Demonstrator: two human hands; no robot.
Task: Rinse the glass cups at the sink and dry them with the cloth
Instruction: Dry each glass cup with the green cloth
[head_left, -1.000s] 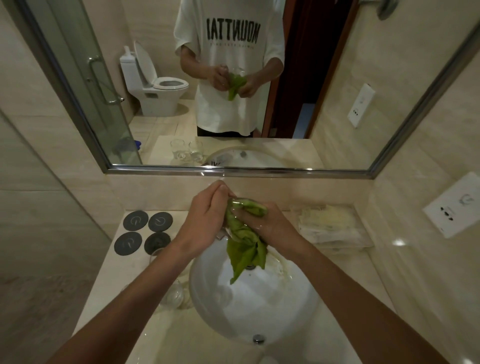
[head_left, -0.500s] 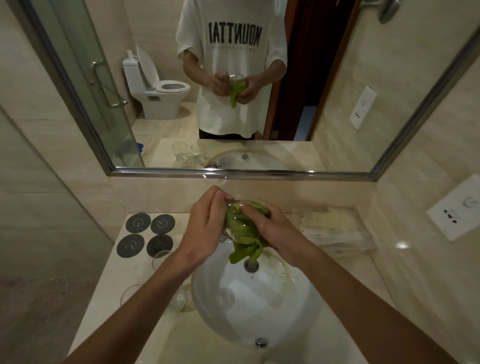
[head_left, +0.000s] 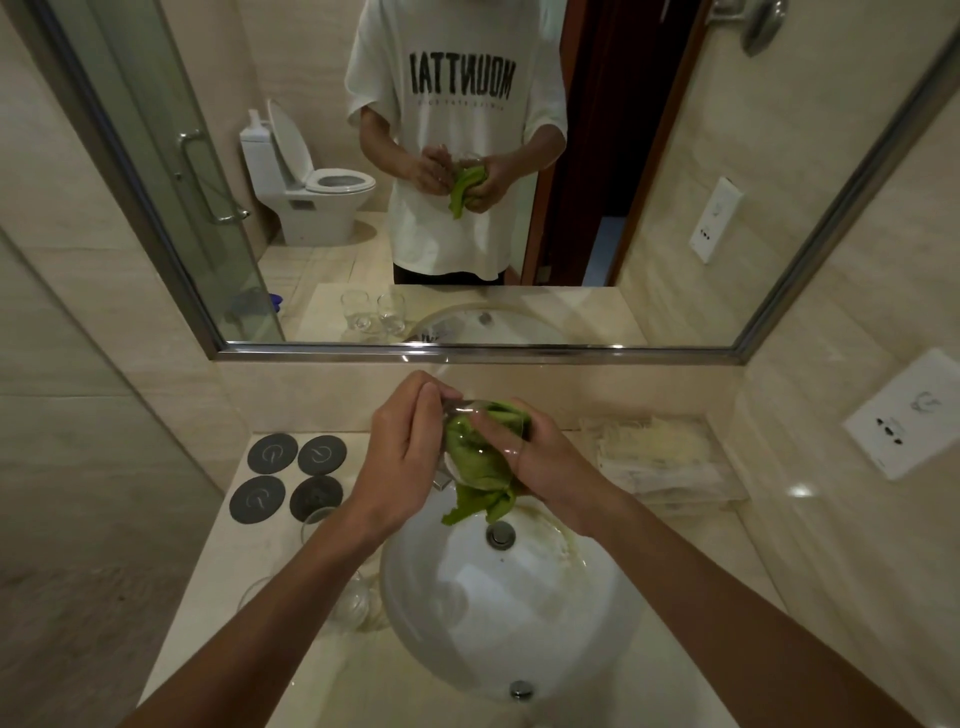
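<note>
Bathroom — sink (head_left: 597, 649), mirror (head_left: 571, 358), toilet (head_left: 317, 197)

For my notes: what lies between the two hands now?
In the head view, a glass cup stuffed with the green cloth lies between the left hand and right hand.

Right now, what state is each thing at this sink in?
Glass cup: held over the basin, green cloth stuffed inside.
Green cloth: bunched, tail hanging out.
Left hand: gripping the cup.
Right hand: gripping cup and cloth.
Two cups: upright on the counter.
Sink: holds no water.
</note>
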